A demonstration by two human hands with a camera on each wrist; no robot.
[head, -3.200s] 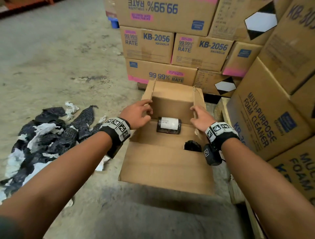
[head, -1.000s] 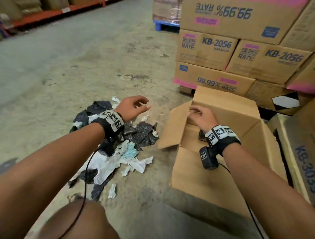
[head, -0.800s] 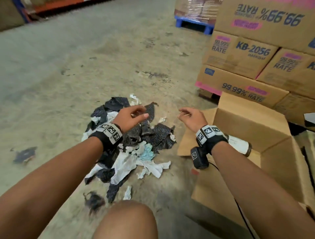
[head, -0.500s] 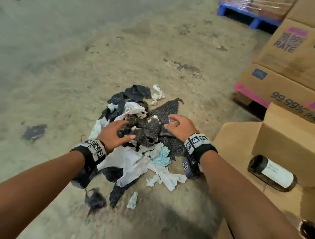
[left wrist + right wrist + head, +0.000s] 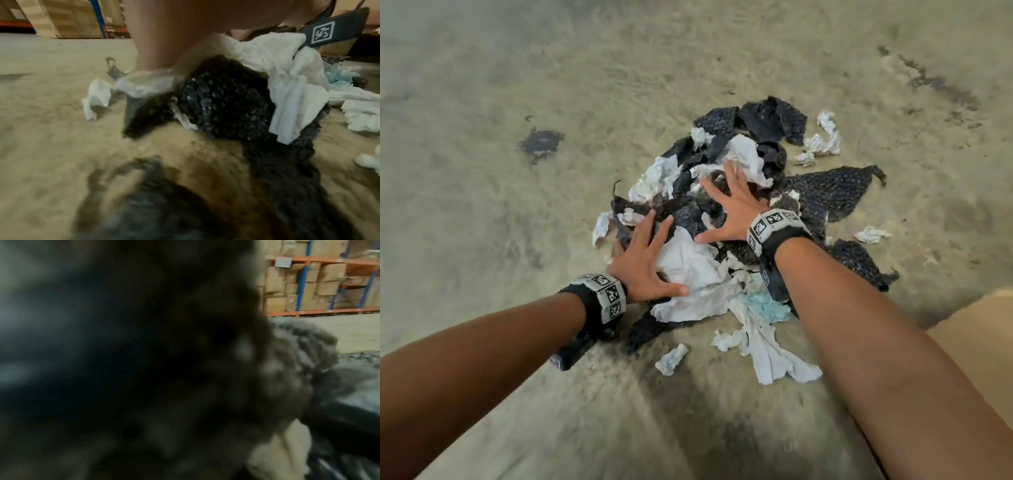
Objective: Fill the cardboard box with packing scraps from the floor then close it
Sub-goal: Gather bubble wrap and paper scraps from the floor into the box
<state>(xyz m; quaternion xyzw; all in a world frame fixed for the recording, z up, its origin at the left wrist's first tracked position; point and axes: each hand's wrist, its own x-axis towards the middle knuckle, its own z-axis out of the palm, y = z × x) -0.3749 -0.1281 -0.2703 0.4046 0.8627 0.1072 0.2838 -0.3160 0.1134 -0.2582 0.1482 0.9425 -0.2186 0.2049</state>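
A pile of packing scraps (image 5: 722, 219), black bubble wrap and crumpled white paper, lies on the concrete floor. My left hand (image 5: 643, 263) rests on its near left side with fingers spread, over a white paper sheet (image 5: 688, 263). My right hand (image 5: 732, 209) presses on the middle of the pile, fingers splayed. Only a corner of the cardboard box (image 5: 979, 329) shows at the lower right. In the left wrist view my fingers (image 5: 156, 48) lie on black bubble wrap (image 5: 222, 105) and white paper (image 5: 292, 84). The right wrist view is mostly dark and blurred.
Loose white scraps lie apart from the pile: one (image 5: 871, 234) to the right, several (image 5: 818, 144) behind, one (image 5: 671, 359) in front. A dark patch (image 5: 541, 142) marks the floor at left. Racks of cartons (image 5: 318, 288) stand far off.
Both hands left the box flaps and swung left to the scrap pile. They now lie on it with fingers spread, and the box has slid almost out of view.
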